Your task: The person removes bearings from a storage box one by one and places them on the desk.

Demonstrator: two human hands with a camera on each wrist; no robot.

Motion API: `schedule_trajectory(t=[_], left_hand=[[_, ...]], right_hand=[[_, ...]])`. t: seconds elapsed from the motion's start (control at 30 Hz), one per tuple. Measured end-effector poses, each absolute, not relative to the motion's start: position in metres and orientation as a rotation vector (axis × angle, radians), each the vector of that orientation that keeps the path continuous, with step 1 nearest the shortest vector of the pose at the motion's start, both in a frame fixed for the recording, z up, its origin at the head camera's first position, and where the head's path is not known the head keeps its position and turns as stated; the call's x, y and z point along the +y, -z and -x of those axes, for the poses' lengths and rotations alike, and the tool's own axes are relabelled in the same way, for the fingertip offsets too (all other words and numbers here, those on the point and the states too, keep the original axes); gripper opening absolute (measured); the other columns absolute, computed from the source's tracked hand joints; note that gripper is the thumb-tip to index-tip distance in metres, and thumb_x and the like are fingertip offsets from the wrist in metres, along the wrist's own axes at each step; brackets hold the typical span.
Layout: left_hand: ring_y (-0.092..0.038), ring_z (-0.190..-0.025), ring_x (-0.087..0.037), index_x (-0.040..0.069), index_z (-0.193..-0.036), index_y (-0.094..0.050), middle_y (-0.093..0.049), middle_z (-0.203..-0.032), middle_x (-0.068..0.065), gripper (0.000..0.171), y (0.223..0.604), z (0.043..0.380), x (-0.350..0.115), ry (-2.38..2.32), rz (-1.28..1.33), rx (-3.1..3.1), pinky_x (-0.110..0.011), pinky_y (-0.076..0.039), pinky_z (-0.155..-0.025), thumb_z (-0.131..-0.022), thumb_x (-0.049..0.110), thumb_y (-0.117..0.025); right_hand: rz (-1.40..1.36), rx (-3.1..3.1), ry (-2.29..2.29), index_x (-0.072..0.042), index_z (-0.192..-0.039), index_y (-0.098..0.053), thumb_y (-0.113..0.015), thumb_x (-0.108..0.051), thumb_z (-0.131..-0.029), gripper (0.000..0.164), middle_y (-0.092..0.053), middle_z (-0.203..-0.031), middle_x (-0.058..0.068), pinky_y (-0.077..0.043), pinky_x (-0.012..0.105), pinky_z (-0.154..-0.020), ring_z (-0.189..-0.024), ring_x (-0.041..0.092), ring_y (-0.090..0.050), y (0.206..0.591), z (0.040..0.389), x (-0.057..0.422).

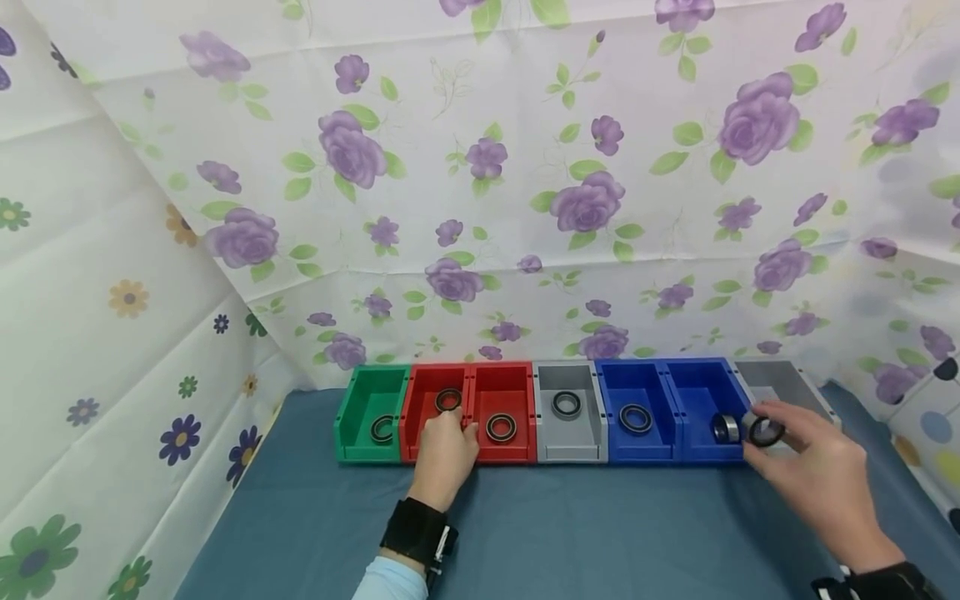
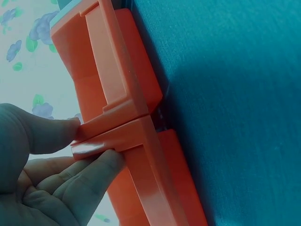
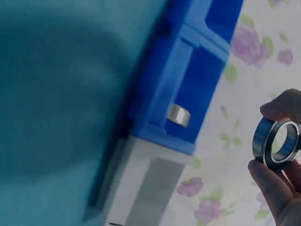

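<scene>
My left hand pinches the adjoining side walls of the two red bins, thumb on one side and fingers on the other. Nearby, a ball bearing lies in the left red bin and another bearing in the right one. My right hand holds a black-and-silver ball bearing between thumb and fingers, over the right grey bin. Just left of it, a bearing stands on its edge in the right blue bin.
The bins form a joined row on a blue cloth. A green bin, a middle grey bin and the left blue bin each hold one flat bearing. Flowered sheets hang behind and at the sides.
</scene>
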State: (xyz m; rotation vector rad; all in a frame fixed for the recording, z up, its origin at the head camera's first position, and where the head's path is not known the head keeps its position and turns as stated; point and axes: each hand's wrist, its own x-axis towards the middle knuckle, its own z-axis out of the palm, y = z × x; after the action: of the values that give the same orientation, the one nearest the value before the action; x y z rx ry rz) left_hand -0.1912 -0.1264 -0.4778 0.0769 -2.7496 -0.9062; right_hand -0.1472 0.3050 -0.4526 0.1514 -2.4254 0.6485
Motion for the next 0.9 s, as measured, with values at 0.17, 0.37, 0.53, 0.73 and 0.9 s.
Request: schedule_trajectory(t=[0.17, 0.37, 0.53, 0.73, 0.9], left_hand=[[-0.063, -0.075, -0.017, -0.002, -0.120, -0.059, -0.062, -0.108, -0.017, 0.040, 0.479, 0.192, -0.127, 0.897, -0.057, -2.746, -0.031, -0.052, -0.064, -0.088, 0.022, -0.063], [-0.060, -0.066, -0.012, -0.001, -0.118, -0.060, -0.065, -0.097, -0.013, 0.036, 0.479, 0.192, -0.126, 0.903, -0.056, -2.747, -0.026, -0.050, -0.058, -0.089, 0.020, -0.063], [-0.062, -0.076, -0.015, 0.000, -0.120, -0.059, -0.063, -0.106, -0.014, 0.038, 0.477, 0.192, -0.126, 0.901, -0.089, -2.753, -0.031, -0.052, -0.066, -0.088, 0.020, -0.063], [-0.061, -0.075, -0.013, 0.000, -0.122, -0.058, -0.062, -0.110, -0.015, 0.039, 0.478, 0.192, -0.126, 0.910, -0.095, -2.762, -0.031, -0.052, -0.066, -0.088, 0.020, -0.063], [-0.060, -0.070, -0.011, -0.001, -0.121, -0.059, -0.062, -0.109, -0.015, 0.039, 0.479, 0.192, -0.125, 0.899, -0.092, -2.766, -0.027, -0.051, -0.061, -0.089, 0.021, -0.062]], right_hand=[[-0.144, -2.517, -0.609, -0.010, -0.112, -0.066, -0.083, -0.025, -0.062, 0.055, -0.064, -0.099, 0.015, -0.051, 0.038, -0.055, -0.073, 0.026, -0.064, 0.471, 0.138, 0.303], [-0.083, -2.729, -0.568, -0.007, -0.111, -0.066, -0.083, -0.030, -0.060, 0.058, -0.064, -0.096, 0.019, -0.051, 0.043, -0.057, -0.076, 0.031, -0.062, 0.492, 0.134, 0.303], [-0.113, -2.935, -0.562, -0.003, -0.109, -0.065, -0.082, -0.034, -0.060, 0.060, -0.063, -0.096, 0.020, -0.049, 0.050, -0.068, -0.086, 0.036, -0.060, 0.505, 0.139, 0.299], [-0.173, -3.045, -0.547, -0.002, -0.109, -0.065, -0.081, -0.033, -0.061, 0.059, -0.063, -0.096, 0.016, -0.048, 0.050, -0.068, -0.085, 0.033, -0.060, 0.513, 0.142, 0.299], [-0.203, -3.053, -0.543, -0.003, -0.107, -0.066, -0.081, -0.032, -0.061, 0.056, -0.064, -0.093, 0.012, -0.049, 0.048, -0.067, -0.081, 0.029, -0.061, 0.515, 0.143, 0.301]])
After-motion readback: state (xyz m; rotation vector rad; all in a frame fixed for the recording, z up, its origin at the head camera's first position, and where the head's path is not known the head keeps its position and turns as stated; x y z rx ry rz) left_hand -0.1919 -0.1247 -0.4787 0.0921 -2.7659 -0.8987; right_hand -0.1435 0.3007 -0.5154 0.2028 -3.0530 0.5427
